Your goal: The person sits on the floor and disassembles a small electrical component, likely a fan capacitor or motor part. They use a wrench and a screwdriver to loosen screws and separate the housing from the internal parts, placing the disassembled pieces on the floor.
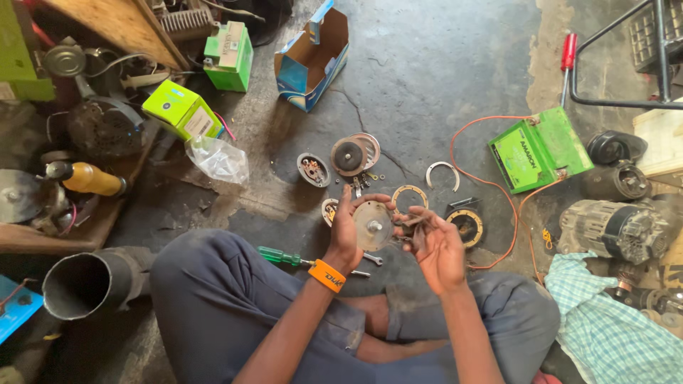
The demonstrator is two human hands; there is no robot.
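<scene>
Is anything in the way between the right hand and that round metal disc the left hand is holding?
Nothing visible. The left hand grips the round metal disc, and the right hand sits right beside its edge, fingers holding a small dark part against it.

Open blue carton [313, 57] top centre, two green boxes [182, 108] [229, 55] top left, clear bag [219, 159] beside.

The disc [373, 225] is dull grey metal; the floor [441, 64] rough concrete; the box [313, 50] cardboard; the screwdriver handle [279, 256] glossy green plastic.
</scene>
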